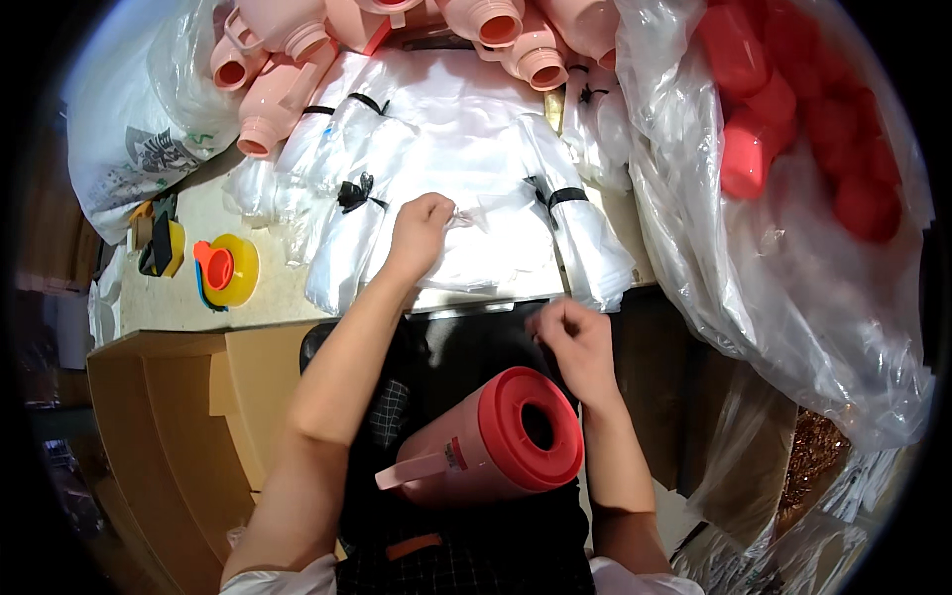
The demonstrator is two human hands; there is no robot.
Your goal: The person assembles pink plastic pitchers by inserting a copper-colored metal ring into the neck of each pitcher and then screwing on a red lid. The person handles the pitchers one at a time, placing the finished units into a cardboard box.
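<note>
On the table, my left hand (421, 230) is closed in a pinch on the crumpled top layer of a stack of clear plastic bags (486, 253). My right hand (577, 342) hangs in front of the table edge, its fingers curled and a little blurred; whatever is in them, if anything, is hidden. A pink plastic jug (436, 451) with a handle lies tilted on my lap, its red round end with a dark hole turned toward the right. Neither hand touches it. Rolled bag bundles tied with black bands (570, 195) lie on both sides of the stack.
Several pink bottle bodies (297, 35) crowd the table's far edge. A big clear sack of red parts (749, 149) bulges at the right. Left are a white sack (149, 129), a yellow tape roll (238, 273) with an orange ring, and an open cardboard box (164, 426) below.
</note>
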